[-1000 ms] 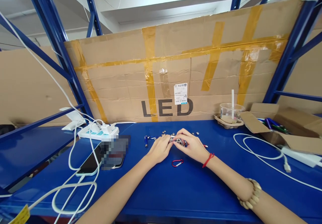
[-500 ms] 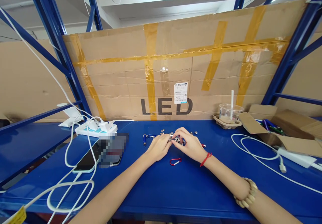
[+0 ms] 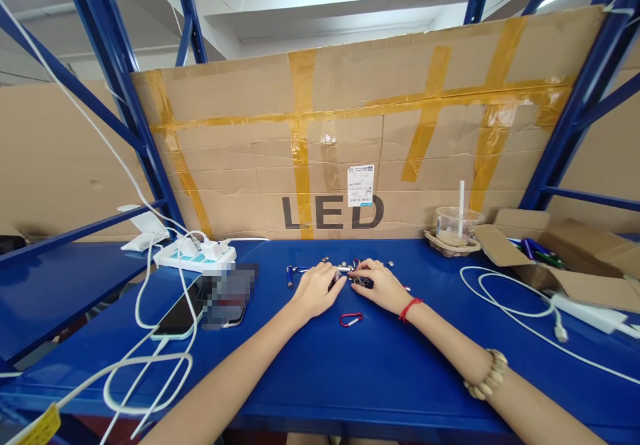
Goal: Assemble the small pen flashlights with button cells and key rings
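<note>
My left hand (image 3: 316, 290) is low over the blue tabletop, its fingers curled around a small piece that I cannot make out. My right hand (image 3: 381, 286), with a red cord on the wrist, bends its fingers over small dark and silver parts (image 3: 364, 282), a short gap from the left. What it grips is mostly hidden. Just left of the left hand stands a small blue metal cylinder (image 3: 290, 276). Small round silver pieces (image 3: 391, 264) are scattered behind the hands. A red carabiner (image 3: 351, 319) lies in front of them.
On the left are a white power strip (image 3: 195, 256), a phone (image 3: 175, 317) and looping white cables. A plastic cup (image 3: 457, 225) with a straw stands at the back right, beside an open cardboard box (image 3: 585, 285). A taped cardboard sheet (image 3: 240, 165) rises behind the table.
My hands have moved apart from their touching position, and both have lowered toward the tabletop. The small parts that were between the fingertips are now under the right hand. The view has shifted slightly.
</note>
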Tool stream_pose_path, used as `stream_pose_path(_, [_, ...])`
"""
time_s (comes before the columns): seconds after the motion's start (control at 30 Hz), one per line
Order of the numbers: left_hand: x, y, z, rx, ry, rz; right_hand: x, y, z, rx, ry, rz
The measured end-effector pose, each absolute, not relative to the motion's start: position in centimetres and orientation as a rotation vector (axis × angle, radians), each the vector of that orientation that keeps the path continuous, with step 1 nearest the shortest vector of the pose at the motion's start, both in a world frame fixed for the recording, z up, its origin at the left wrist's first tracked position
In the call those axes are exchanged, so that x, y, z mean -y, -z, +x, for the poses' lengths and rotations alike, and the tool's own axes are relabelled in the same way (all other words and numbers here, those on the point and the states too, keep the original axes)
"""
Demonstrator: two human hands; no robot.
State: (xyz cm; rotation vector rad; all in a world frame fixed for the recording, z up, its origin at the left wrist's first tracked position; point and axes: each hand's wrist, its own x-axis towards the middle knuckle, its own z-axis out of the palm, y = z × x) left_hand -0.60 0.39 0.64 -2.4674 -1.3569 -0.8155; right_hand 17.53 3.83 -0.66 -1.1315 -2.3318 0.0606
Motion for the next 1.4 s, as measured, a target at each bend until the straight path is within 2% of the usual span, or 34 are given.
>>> stream_pose_path(1.4, [-0.76, -0.36, -0.60, 1.366, 0.852, -2.623, -3.38, 0.55, 17.25, 2.347, -0.184, -0.991])
